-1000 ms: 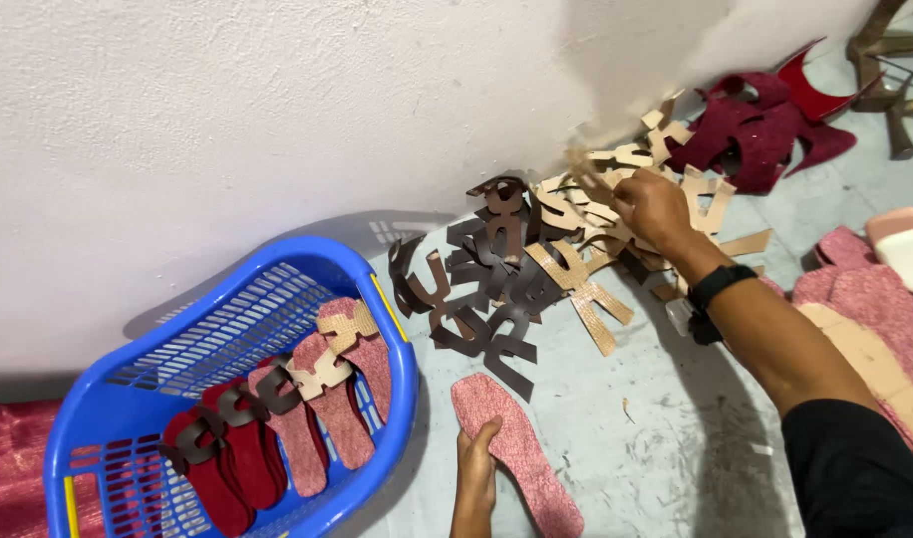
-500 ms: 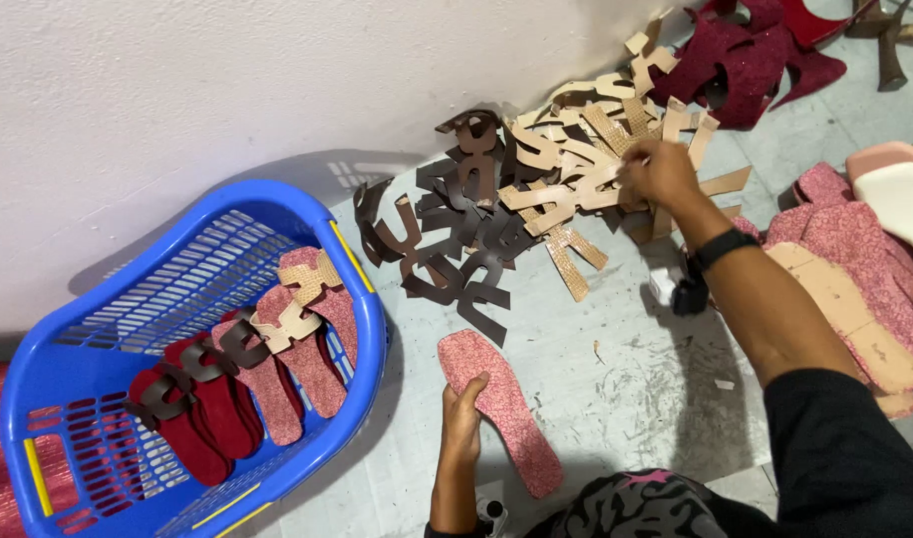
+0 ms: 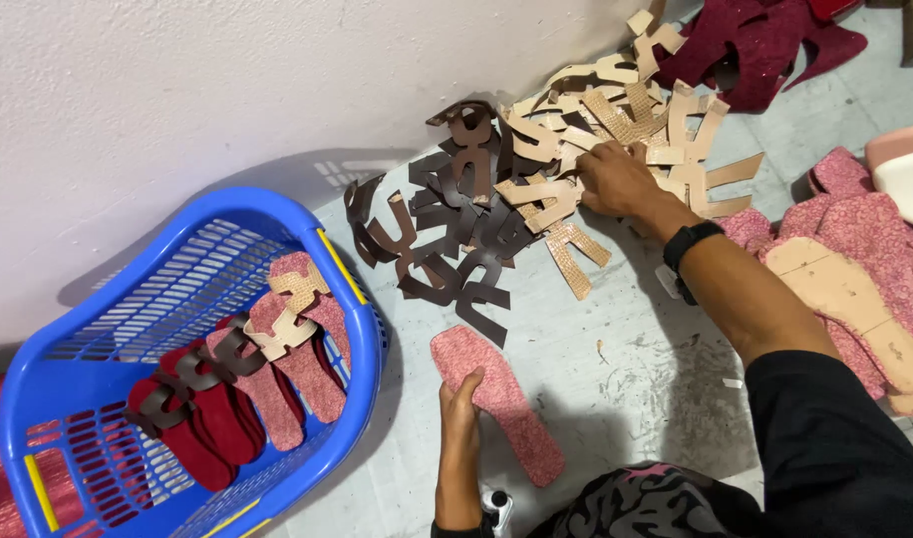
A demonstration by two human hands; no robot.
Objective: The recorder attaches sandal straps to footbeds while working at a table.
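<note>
A pink speckled sandal insole (image 3: 501, 401) lies on the grey floor in front of me, and my left hand (image 3: 460, 410) holds its left edge. My right hand (image 3: 613, 177), with a black watch on the wrist, reaches into a heap of tan cut-out sandal straps (image 3: 616, 120) by the wall, fingers closing on one of them. Dark brown cut-out straps (image 3: 456, 224) lie piled to the left of the tan ones.
A blue plastic basket (image 3: 352, 289) at the left holds several pink and dark red insoles with straps fitted. More pink and tan insoles (image 3: 855, 279) are stacked at the right. Dark red pieces (image 3: 765, 40) lie at the top right. A white wall runs behind.
The view has shifted so the piles sit higher and further left. My right hand has moved left within the tan straps. My left hand stays on the pink insole.
</note>
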